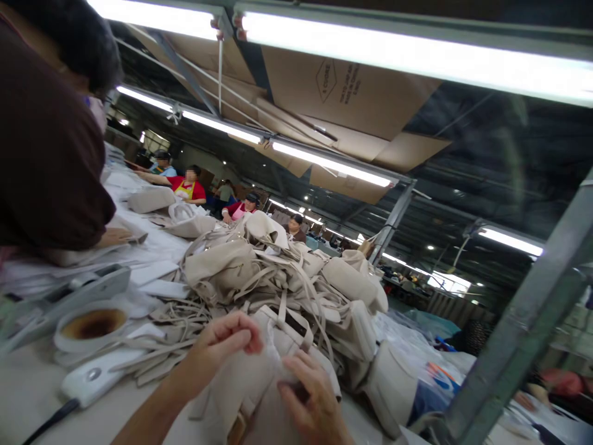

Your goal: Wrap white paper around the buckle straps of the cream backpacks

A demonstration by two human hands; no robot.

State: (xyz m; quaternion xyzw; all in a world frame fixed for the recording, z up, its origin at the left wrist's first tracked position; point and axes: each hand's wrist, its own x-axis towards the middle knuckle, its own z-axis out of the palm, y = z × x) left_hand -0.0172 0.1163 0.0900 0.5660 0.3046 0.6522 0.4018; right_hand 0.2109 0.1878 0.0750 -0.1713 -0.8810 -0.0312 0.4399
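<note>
A beige bag (pixel 250 377) lies at the bottom centre, in front of a large heap of similar beige bags (pixel 278 266) with straps. Above its left part, my left hand (pixel 227 343) has its fingers curled and pinched together; whatever may be between the fingertips is too small and blurred to make out. My right hand (pixel 308 386) rests at the bag's right side, thumb and fingers apart. Loose beige straps (pixel 180 321) lie in a bunch to the left of the hands.
On the left are a white device with a black cord (pixel 95 377), a bowl of brown liquid (pixel 92 324) and a grey case (pixel 88 296). A person in a dark sleeve (pixel 50 154) leans in at left. A metal post (pixel 523 315) slants at right. Other people sit farther back.
</note>
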